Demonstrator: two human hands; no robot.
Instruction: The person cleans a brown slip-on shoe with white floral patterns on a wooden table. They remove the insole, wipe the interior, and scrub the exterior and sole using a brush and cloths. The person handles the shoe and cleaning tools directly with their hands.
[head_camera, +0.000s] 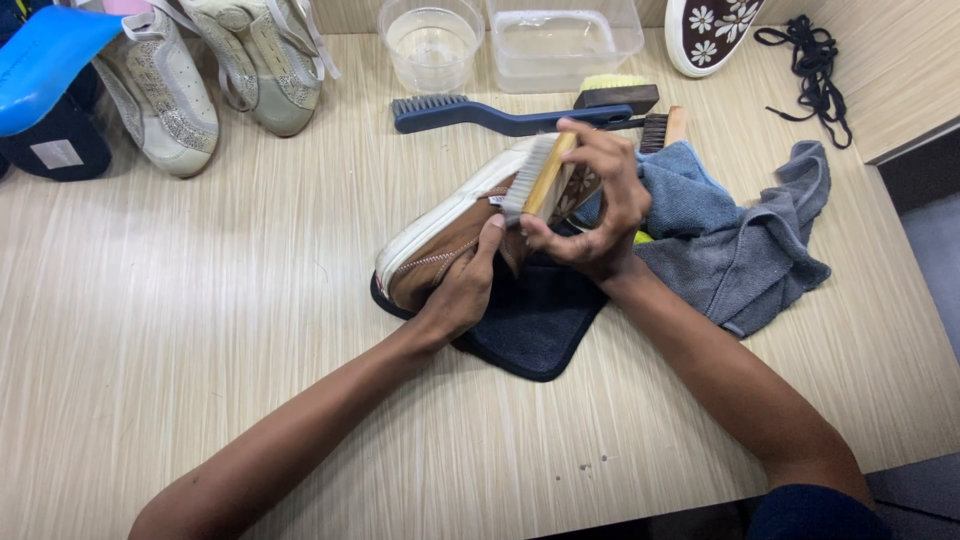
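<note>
Hands: left (462, 290) steadies brown shoe (440, 245); right (600, 205) grips wooden brush (540, 178).

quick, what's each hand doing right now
Left hand: closed on the brown shoe, steadying it.
Right hand: closed on the wooden brush, bristles against the shoe.

Even, fairly bright indoor light falls from above onto the pale wooden table (200, 330), with no harsh glare. Shadows are soft and short: a faint one under the left forearm, a darker one beneath the brown shoe (450, 240) on the dark mat (535, 325). The clear plastic containers (565, 40) catch mild reflections. Focus is sharp centrally; straight edges bow slightly toward the frame's corners
</note>
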